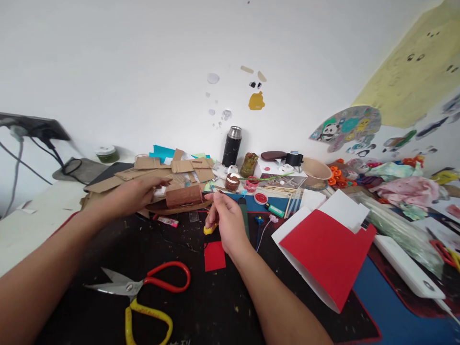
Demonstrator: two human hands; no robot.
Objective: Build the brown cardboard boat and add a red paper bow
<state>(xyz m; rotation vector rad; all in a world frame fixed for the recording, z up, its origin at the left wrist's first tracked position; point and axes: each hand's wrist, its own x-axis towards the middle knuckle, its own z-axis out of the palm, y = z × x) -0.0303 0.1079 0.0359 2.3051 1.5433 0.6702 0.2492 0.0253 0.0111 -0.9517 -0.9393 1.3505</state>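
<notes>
My left hand (141, 195) reaches over the flattened cardboard pieces (124, 179), fingers stretched out and apart. A small white piece (159, 190) lies just under its fingertips. Beside them a reddish-brown block (184, 196) rests on a brown base. In the middle, my right hand (229, 218) is closed on a yellow-handled tool (211, 229) whose thin tip points up; its exact kind is mostly hidden by the fingers. Below that hand a small red paper square (214, 257) lies on the black mat. Open scissors (131, 287) with red and yellow handles lie at front left.
Folded red paper (325, 256) with a white back stands to the right. Behind are a black thermos (232, 146), a small red dish (260, 198) and a chocolate-brown cup (233, 181). A white power bank-like device (408, 266) lies far right. A power strip (34, 127) hangs left.
</notes>
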